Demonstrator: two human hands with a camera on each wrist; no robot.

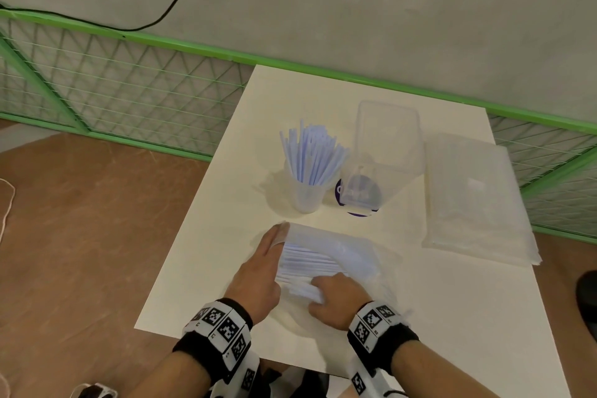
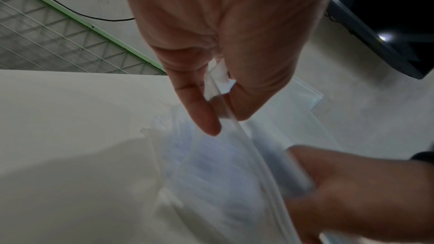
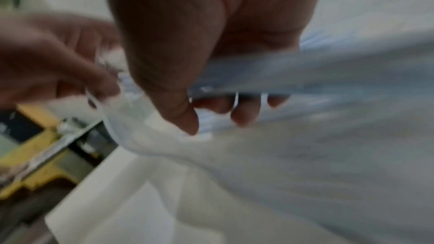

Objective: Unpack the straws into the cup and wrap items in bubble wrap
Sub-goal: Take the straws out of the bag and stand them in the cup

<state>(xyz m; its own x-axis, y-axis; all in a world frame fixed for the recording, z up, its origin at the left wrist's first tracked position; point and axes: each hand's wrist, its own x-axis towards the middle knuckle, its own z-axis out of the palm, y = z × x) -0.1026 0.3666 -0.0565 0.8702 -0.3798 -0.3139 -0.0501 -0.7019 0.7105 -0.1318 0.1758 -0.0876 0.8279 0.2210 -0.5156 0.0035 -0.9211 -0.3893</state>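
A clear plastic bag (image 1: 342, 252) full of pale blue straws (image 1: 307, 263) lies near the table's front edge. My left hand (image 1: 277, 236) pinches the bag's open edge (image 2: 225, 110) between thumb and finger. My right hand (image 1: 318, 292) reaches into the bag's mouth, its fingers curled round a bundle of straws (image 3: 305, 70). Behind the bag stands a translucent cup (image 1: 305, 194) with several straws upright in it. A folded stack of bubble wrap (image 1: 475, 200) lies at the right of the table.
A clear lidded box (image 1: 387, 136) stands behind a clear tub (image 1: 358, 191) that sits on a purple disc. The white table (image 1: 206, 252) has a brown floor to its left. A green mesh fence (image 1: 129, 87) runs along the wall behind.
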